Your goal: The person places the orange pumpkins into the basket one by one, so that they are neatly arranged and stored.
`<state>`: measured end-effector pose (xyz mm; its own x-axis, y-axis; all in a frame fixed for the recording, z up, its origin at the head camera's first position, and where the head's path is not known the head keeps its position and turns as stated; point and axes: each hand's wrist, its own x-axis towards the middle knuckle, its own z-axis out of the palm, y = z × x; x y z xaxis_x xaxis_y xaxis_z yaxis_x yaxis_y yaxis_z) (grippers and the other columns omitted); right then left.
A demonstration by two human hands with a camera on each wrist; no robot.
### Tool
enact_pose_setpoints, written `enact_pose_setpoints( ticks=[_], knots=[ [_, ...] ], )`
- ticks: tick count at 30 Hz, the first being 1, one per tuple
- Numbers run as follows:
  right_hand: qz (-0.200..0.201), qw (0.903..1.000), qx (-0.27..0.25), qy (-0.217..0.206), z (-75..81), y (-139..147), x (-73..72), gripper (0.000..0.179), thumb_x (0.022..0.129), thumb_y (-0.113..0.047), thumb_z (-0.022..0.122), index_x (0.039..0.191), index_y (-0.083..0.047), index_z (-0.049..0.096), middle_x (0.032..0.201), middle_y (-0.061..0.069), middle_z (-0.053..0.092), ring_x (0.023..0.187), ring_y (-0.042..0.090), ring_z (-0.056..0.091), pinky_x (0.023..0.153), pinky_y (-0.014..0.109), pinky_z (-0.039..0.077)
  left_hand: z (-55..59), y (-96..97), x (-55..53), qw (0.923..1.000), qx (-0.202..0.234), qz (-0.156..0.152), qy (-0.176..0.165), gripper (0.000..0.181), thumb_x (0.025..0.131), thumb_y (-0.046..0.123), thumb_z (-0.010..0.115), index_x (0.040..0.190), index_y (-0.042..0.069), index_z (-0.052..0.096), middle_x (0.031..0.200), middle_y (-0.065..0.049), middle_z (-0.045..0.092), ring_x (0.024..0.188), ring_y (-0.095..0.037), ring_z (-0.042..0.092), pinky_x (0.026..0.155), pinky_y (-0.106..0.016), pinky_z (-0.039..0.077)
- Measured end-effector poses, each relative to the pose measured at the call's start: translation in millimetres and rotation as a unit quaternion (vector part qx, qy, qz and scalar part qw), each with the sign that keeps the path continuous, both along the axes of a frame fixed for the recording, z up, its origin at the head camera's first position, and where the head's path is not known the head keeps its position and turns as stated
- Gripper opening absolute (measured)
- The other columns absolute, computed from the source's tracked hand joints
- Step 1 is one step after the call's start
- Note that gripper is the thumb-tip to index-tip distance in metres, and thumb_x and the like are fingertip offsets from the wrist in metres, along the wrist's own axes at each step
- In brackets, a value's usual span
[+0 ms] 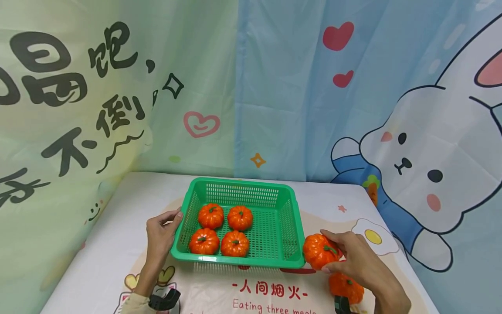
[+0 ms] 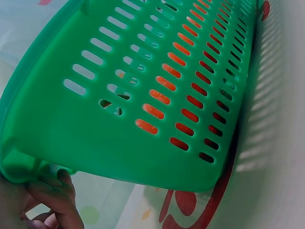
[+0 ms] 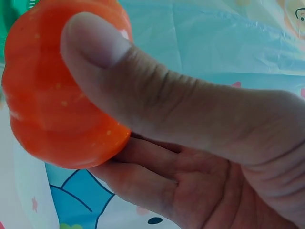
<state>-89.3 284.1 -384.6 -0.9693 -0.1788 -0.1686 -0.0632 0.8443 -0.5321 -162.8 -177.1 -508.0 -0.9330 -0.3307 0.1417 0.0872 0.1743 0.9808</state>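
Observation:
A green plastic basket (image 1: 274,231) holds several small orange pumpkins (image 1: 235,244), grouped in its left half. At the basket's left edge my left hand (image 1: 161,233) grips the rim; in the left wrist view its curled fingers (image 2: 57,198) sit at the rim's corner. My right hand (image 1: 357,257) holds another pumpkin (image 1: 319,251) just outside the basket's front right corner, thumb on one side and fingers on the other. The right wrist view shows the thumb (image 3: 105,52) pressed over that pumpkin. One more pumpkin (image 1: 347,288) lies on the table below the right hand, partly hidden.
A printed cloth (image 1: 270,301) with red lettering covers the table in front of the basket. Behind stands a curtain (image 1: 274,109) with cartoon prints, close to the table's back edge. A fried-egg print (image 1: 373,237) lies right of the basket.

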Motion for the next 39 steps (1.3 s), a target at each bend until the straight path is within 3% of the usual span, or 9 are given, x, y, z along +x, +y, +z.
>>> enact_pose_setpoints(
  ticks=[14,23,30,39],
  knots=[
    [0.019,0.9998,-0.004,0.010,3.2,-7,-3.9,0.091,0.074,-0.022,0.102,0.151,0.004,0.062,0.140,0.017,0.075,0.118,0.025,0.068,0.105,0.055,0.061,-0.7,-1.4,-0.4,1.0000,0.001,-0.002,0.000,0.025,0.104,0.005,0.072,0.123,-0.010,0.078,0.116,-0.037,0.076,0.066,0.002,0.074,0.065,-0.015,0.061],
    [0.038,0.9986,-0.010,0.036,7.6,-16,-7.2,0.090,0.074,-0.023,0.101,0.151,0.003,0.062,0.139,0.015,0.076,0.124,0.031,0.070,0.105,0.059,0.060,-1.0,-1.7,-1.5,0.9999,0.009,-0.005,0.007,0.024,0.104,0.004,0.073,0.122,-0.011,0.078,0.116,-0.037,0.076,0.068,-0.003,0.076,0.065,-0.015,0.061],
    [0.028,0.9991,-0.010,0.031,8.6,-23,-9.3,0.089,0.074,-0.023,0.101,0.151,-0.001,0.064,0.137,0.011,0.076,0.125,0.030,0.064,0.107,0.063,0.057,-0.2,-1.0,-0.7,0.9999,0.007,-0.005,0.009,0.025,0.104,0.006,0.073,0.122,-0.010,0.078,0.116,-0.036,0.077,0.069,-0.003,0.076,0.066,-0.015,0.061],
    [0.027,0.9991,-0.016,0.029,7.8,-32,-10.3,0.087,0.077,-0.023,0.100,0.153,-0.004,0.063,0.134,0.007,0.077,0.126,0.030,0.062,0.106,0.059,0.059,0.0,-0.7,-0.9,0.9999,0.010,-0.004,0.013,0.024,0.104,0.004,0.073,0.121,-0.012,0.078,0.117,-0.037,0.076,0.066,-0.002,0.074,0.064,-0.016,0.061]
  ],
)
